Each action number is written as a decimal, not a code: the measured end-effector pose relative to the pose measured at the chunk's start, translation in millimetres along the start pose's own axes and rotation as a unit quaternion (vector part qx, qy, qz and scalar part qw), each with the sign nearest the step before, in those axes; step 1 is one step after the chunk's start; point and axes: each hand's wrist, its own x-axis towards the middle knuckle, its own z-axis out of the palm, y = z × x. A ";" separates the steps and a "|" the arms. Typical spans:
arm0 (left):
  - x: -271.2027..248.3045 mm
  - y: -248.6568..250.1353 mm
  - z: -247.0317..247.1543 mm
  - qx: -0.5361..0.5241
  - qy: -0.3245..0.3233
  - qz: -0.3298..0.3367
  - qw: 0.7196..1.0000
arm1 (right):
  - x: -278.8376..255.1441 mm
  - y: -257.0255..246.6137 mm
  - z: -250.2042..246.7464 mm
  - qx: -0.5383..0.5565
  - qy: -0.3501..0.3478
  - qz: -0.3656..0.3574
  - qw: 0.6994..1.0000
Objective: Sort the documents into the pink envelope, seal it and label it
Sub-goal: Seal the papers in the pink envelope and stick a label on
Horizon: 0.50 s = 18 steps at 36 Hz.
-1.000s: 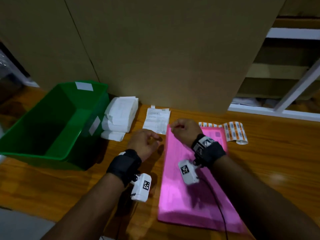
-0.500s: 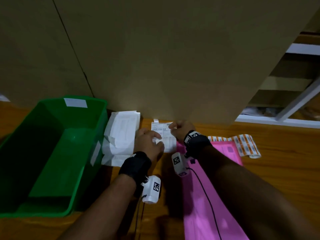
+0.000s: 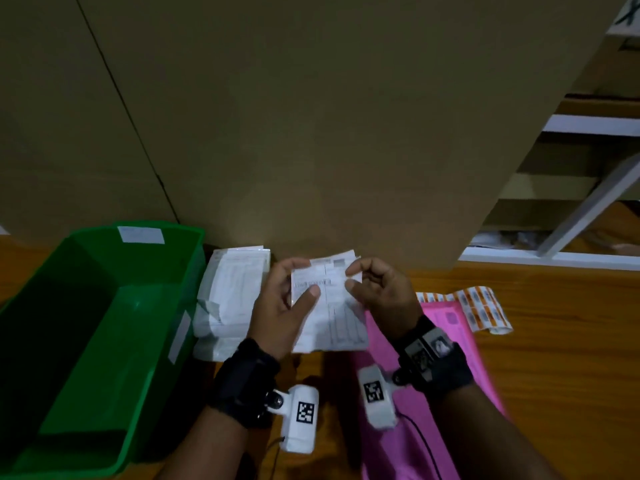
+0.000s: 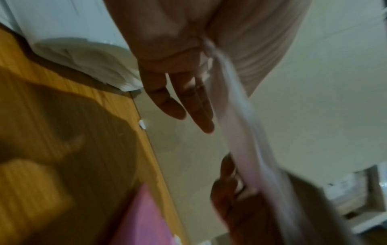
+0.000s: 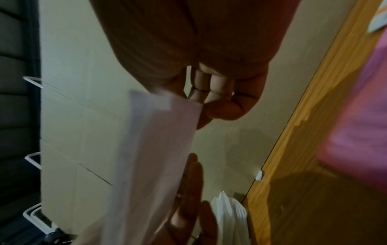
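Observation:
A white printed document (image 3: pixel 330 306) with a barcode is lifted off the table between both hands. My left hand (image 3: pixel 284 306) holds its left side, thumb on the front, fingers behind. My right hand (image 3: pixel 377 292) pinches its upper right edge. The left wrist view shows the sheet (image 4: pixel 240 132) edge-on beside my fingers (image 4: pixel 188 102); in the right wrist view the paper (image 5: pixel 155 149) is nipped by thumb and fingers. The pink envelope (image 3: pixel 457 358) lies flat on the wooden table under my right forearm. A stack of white documents (image 3: pixel 232 296) lies left of my hands.
A green plastic bin (image 3: pixel 93 334) stands at the left on the wooden table (image 3: pixel 571 358). A strip of orange and white labels (image 3: pixel 485 306) lies beyond the envelope's top right corner. A big cardboard sheet (image 3: pixel 311 116) rises right behind everything. Shelving (image 3: pixel 588 202) shows at the right.
Both hands reached forward to the loose sheet lying by the cardboard, took hold of it and raised it off the table. The head view has tilted forward.

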 end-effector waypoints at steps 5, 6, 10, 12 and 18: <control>-35.4 17.2 17.4 -0.050 -0.041 -0.038 0.997 | -45.3 3.8 -29.0 0.014 0.012 0.019 1.000; -41.6 18.6 21.4 -0.030 -0.044 -0.033 0.998 | -52.7 5.2 -34.6 0.013 0.018 0.022 1.000; -63.8 18.1 38.0 0.026 -0.063 -0.013 0.998 | -77.8 8.2 -56.5 -0.037 0.059 0.025 0.997; -72.9 18.1 46.9 0.045 -0.065 -0.006 0.997 | -85.0 11.3 -65.0 -0.076 0.069 0.025 0.994; -92.6 23.8 73.5 0.035 -0.065 -0.012 0.997 | -101.3 10.4 -81.3 -0.129 0.099 0.023 0.986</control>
